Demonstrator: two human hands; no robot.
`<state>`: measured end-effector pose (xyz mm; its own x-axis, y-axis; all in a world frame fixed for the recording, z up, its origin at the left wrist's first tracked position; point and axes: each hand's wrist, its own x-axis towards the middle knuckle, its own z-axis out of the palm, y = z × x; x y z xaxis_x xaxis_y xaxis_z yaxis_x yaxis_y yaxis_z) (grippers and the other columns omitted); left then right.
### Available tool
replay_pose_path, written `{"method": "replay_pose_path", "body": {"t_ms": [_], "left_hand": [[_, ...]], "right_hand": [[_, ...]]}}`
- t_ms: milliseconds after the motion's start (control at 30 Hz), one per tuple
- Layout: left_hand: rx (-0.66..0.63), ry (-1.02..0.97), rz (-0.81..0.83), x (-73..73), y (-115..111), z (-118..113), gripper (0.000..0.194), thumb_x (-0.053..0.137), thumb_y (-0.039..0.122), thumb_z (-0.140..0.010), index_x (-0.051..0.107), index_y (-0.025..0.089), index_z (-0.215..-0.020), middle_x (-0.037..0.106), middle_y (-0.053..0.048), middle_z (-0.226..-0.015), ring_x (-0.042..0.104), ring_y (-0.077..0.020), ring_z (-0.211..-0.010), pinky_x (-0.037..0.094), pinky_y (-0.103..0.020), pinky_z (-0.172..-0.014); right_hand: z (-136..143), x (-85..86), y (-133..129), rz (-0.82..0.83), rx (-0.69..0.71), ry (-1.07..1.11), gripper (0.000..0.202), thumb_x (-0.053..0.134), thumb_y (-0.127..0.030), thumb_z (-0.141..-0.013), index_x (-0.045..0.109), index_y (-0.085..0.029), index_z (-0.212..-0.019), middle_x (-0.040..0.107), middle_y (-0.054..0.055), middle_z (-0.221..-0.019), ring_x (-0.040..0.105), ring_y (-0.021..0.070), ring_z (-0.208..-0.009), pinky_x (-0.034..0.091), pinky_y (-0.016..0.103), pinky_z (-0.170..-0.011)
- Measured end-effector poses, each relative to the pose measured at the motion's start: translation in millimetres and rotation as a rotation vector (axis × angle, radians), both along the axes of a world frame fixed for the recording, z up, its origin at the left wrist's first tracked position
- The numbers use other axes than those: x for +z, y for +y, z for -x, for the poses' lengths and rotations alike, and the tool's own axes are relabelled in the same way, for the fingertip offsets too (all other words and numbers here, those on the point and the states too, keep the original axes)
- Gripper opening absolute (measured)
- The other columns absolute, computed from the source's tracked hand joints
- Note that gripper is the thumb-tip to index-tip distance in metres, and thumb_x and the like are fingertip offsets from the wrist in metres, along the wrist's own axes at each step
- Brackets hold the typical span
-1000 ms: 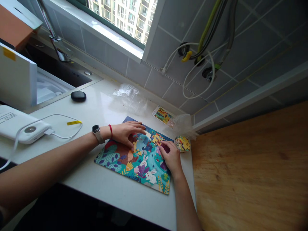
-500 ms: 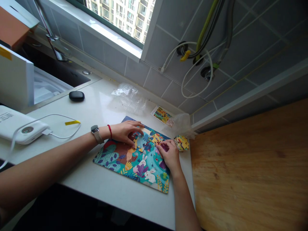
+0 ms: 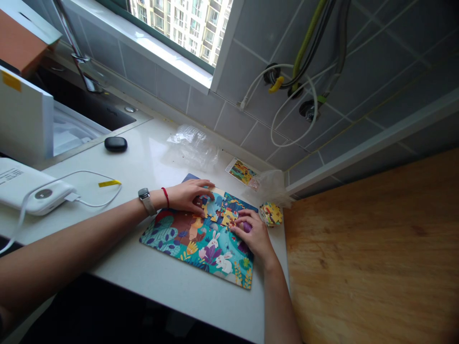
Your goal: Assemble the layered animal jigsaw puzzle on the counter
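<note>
A colourful animal jigsaw puzzle (image 3: 199, 241) lies on the white counter, mostly filled with pieces. My left hand (image 3: 184, 197) rests at its upper left, thumb and fingers bracketing a blue and yellow puzzle piece (image 3: 214, 206). At the upper right, my right hand (image 3: 255, 234) pinches the edge of a yellow puzzle piece (image 3: 229, 218) lying over the picture. Its fingertips partly cover that piece. Beyond my right hand sits a small stack of loose puzzle pieces (image 3: 271, 213). A picture card (image 3: 242, 172) lies behind the puzzle.
Clear plastic wrappers (image 3: 195, 143) lie by the tiled wall. On the left are a black oval case (image 3: 115, 144), a white power bank (image 3: 36, 188) with its cable, and a sink (image 3: 103, 112) with boxes. A wooden board (image 3: 373, 248) borders the counter on the right.
The yellow piece at my right hand has shifted slightly down and left, uncovering more dark blue picture above it. The blue piece by my left hand has moved up, narrowing the pale gap there.
</note>
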<state>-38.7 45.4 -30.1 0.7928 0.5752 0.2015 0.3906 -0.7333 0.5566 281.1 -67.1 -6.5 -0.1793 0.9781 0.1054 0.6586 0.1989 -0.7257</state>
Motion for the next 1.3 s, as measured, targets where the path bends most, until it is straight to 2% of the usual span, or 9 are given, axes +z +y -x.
{"method": "replay_pose_path", "body": {"t_ms": [233, 433, 667, 800, 867, 1100, 1200, 1300], "left_hand": [[0.019, 0.000, -0.015, -3.1, 0, -1, 0.055, 0.085, 0.056, -0.085, 0.074, 0.027, -0.130, 0.054, -0.017, -0.158, 0.053, -0.0410, -0.145, 0.045, -0.055, -0.119], [0.038, -0.042, -0.075, -9.6, 0, -3, 0.055, 0.085, 0.059, -0.084, 0.074, 0.028, -0.128, 0.057, -0.016, -0.155, 0.058, -0.0372, -0.139, 0.047, -0.051, -0.117], [0.079, -0.027, -0.113, -13.7, -4, -10, 0.062, 0.088, 0.061, -0.081, 0.075, 0.025, -0.129, 0.059, -0.018, -0.154, 0.056, -0.0388, -0.142, 0.045, -0.052, -0.119], [0.075, -0.031, -0.105, -11.8, -7, -13, 0.060, 0.084, 0.062, -0.085, 0.075, 0.026, -0.132, 0.056, -0.017, -0.158, 0.053, -0.0398, -0.145, 0.043, -0.055, -0.121], [0.078, -0.026, -0.110, -10.4, -10, -14, 0.060, 0.081, 0.063, -0.087, 0.074, 0.026, -0.133, 0.056, -0.016, -0.158, 0.052, -0.0398, -0.145, 0.042, -0.056, -0.122], [0.094, -0.034, -0.121, -9.4, -18, -23, 0.061, 0.078, 0.064, -0.089, 0.072, 0.024, -0.135, 0.058, -0.017, -0.155, 0.053, -0.0390, -0.145, 0.042, -0.055, -0.122], [0.063, -0.075, -0.052, -10.8, -16, -22, 0.067, 0.081, 0.057, -0.090, 0.065, 0.021, -0.144, 0.056, -0.019, -0.158, 0.055, -0.0369, -0.145, 0.044, -0.052, -0.122], [-0.011, -0.124, 0.025, -9.3, -14, -17, 0.085, 0.083, 0.041, -0.090, 0.043, 0.023, -0.163, 0.049, -0.018, -0.165, 0.049, -0.0342, -0.152, 0.043, -0.049, -0.124]], "right_hand": [[8, 8.0, -5, -0.037, 0.149, -0.021, 0.014, 0.088, -0.035, -0.083, 0.078, -0.025, -0.086, 0.077, 0.009, -0.120, 0.070, 0.0275, -0.116, 0.053, 0.046, -0.105], [21, 7.6, -8, -0.097, 0.218, -0.095, 0.017, 0.087, -0.033, -0.086, 0.079, -0.028, -0.100, 0.081, 0.007, -0.115, 0.073, 0.0270, -0.111, 0.041, 0.056, -0.119], [32, 8.2, -10, -0.100, 0.203, -0.124, 0.018, 0.085, -0.029, -0.089, 0.082, -0.029, -0.106, 0.076, 0.007, -0.113, 0.070, 0.0266, -0.111, 0.050, 0.049, -0.110], [27, 13.2, -12, -0.057, 0.231, -0.149, 0.040, 0.094, -0.038, -0.080, 0.081, -0.030, -0.116, 0.073, 0.006, -0.116, 0.069, 0.0284, -0.115, 0.050, 0.050, -0.111], [25, 14.9, -12, -0.043, 0.232, -0.156, 0.044, 0.095, -0.037, -0.079, 0.080, -0.030, -0.120, 0.074, 0.006, -0.116, 0.069, 0.0285, -0.115, 0.052, 0.050, -0.110], [26, 14.0, -15, -0.102, 0.248, -0.130, 0.033, 0.090, -0.031, -0.083, 0.080, -0.030, -0.114, 0.074, 0.007, -0.118, 0.071, 0.0277, -0.114, 0.058, 0.046, -0.105], [29, 13.7, -15, -0.148, 0.249, -0.149, 0.032, 0.090, -0.030, -0.083, 0.080, -0.030, -0.114, 0.075, 0.007, -0.120, 0.071, 0.0287, -0.116, 0.056, 0.049, -0.108], [33, 13.2, -15, -0.189, 0.257, -0.176, 0.031, 0.088, -0.029, -0.085, 0.079, -0.030, -0.114, 0.076, 0.007, -0.122, 0.071, 0.0295, -0.116, 0.052, 0.054, -0.114]]}}
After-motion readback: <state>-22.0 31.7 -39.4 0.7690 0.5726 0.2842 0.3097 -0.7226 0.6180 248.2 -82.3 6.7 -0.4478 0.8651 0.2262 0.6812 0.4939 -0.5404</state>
